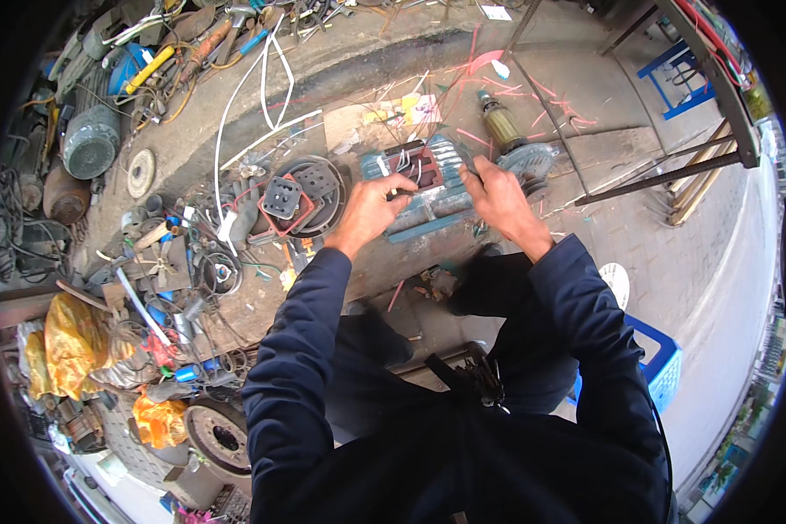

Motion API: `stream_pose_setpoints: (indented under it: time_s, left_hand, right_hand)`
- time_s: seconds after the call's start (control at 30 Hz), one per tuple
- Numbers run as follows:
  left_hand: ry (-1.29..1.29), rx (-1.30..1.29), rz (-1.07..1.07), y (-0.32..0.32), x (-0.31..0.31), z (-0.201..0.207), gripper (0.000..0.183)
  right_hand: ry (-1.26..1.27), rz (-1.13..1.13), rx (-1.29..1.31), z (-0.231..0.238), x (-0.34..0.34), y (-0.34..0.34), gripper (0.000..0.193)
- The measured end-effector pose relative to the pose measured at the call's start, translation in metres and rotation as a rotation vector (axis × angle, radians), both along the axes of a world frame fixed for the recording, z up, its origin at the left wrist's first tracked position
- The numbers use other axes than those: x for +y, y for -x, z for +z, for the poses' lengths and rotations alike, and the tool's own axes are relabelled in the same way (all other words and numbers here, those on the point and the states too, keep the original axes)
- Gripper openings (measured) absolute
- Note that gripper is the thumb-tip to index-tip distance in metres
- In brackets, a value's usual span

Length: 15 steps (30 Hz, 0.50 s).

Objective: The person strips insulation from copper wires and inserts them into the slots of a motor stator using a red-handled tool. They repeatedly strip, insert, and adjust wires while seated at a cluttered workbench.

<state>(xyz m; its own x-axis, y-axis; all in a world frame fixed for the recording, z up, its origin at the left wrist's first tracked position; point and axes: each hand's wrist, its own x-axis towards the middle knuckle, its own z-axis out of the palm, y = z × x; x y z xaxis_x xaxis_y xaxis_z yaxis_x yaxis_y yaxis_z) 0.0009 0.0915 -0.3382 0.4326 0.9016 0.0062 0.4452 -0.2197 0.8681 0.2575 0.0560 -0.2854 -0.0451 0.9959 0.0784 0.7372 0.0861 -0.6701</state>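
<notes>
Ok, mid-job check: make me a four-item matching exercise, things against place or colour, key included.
1. Right hand
2. Square block with holes
3. Ribbed motor
4. Looped cable

A. White, above and left of the motor
B. Teal
C. At the motor's right side
D. Grey, near the left hand

Pairs: 1-C, 2-D, 3-B, 4-A

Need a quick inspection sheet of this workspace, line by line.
Surface: work surface worn, littered with scraps.
Work items: blue-grey ribbed motor, its red-brown terminal box open.
Clutter: dense on the left; orange-yellow bag and rusty round wheel among metal parts.
Hands: left hand over the motor's left side, right hand over its right; grip details unclear.
Cables: white cable or tubing looped loosely beyond the left hand.
Surroundings: paved ground, ribbed bar at right.
</notes>
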Motion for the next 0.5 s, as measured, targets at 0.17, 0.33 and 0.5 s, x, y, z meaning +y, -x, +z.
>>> stream_pose_setpoints:
  time_s: [0.17, 0.33, 0.5]
  left_hand:
    - [0.077, -0.232, 0.211, 0.017, 0.010, 0.022, 0.024]
    - [0.136, -0.508, 0.563, 0.069, -0.036, 0.065, 0.028]
    - [0.085, -0.473, 0.615, 0.120, -0.124, 0.104, 0.033]
  right_hand:
    - [-0.020, 0.012, 0.056, 0.011, 0.009, -0.010, 0.023]
    - [0.046, -0.111, 0.044, 0.002, 0.010, -0.026, 0.028]
    - [0.156, -0.127, 0.016, -0.009, 0.000, -0.041, 0.034]
